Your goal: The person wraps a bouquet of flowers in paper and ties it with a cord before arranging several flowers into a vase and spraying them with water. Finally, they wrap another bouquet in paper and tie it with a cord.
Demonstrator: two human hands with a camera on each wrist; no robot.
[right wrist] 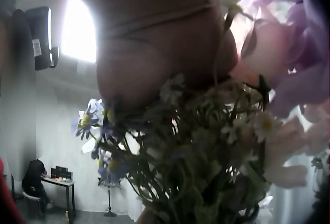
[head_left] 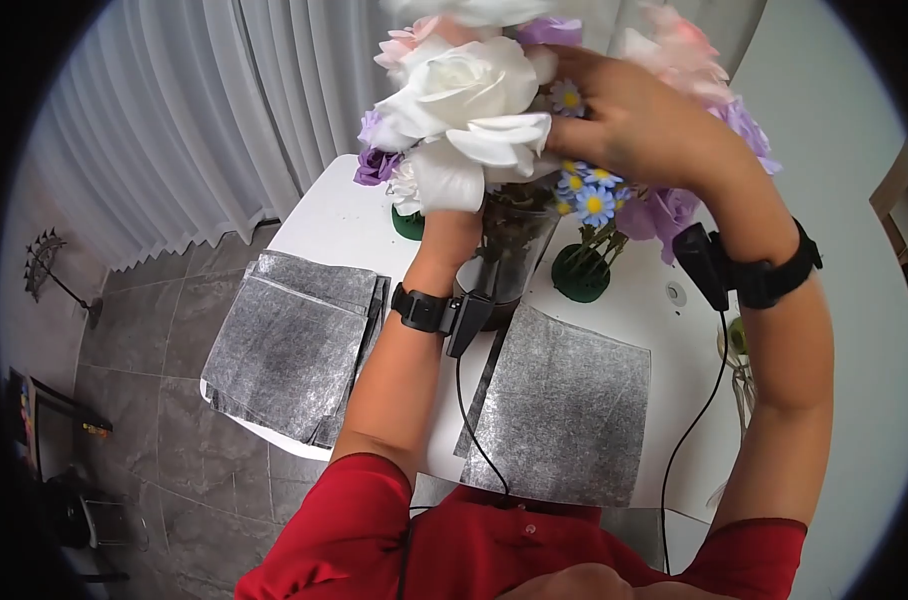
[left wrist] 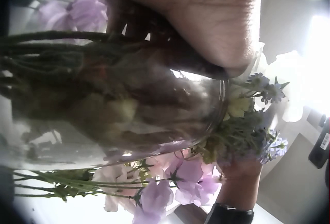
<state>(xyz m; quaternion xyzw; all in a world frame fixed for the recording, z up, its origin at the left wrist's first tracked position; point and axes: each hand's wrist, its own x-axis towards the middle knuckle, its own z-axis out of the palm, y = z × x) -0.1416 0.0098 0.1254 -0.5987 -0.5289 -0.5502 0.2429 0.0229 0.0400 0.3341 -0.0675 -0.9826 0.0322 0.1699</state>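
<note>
Glass vase (head_left: 504, 268) on white table (head_left: 319, 220), prob. slick n breakable, best held midway; L hand (left wrist: 211, 20) clamps fingers round it, R hand (head_left: 642, 118) in flowers (head_left: 459, 85), prob. light n soft, can't tell if fingers pinch.

Beside the right hand (head_left: 629, 115), the large rose (head_left: 464, 85) is white. Just below that hand, the daisies (head_left: 594, 205) are blue with yellow centres; under its wrist, a bloom (head_left: 671, 212) is lilac. The glass vase (head_left: 519, 250) at the left hand (head_left: 454, 235) is colourless. Nearer the body, the sheets (head_left: 289, 345) are mottled grey, the shirt (head_left: 474, 545) red.
</note>
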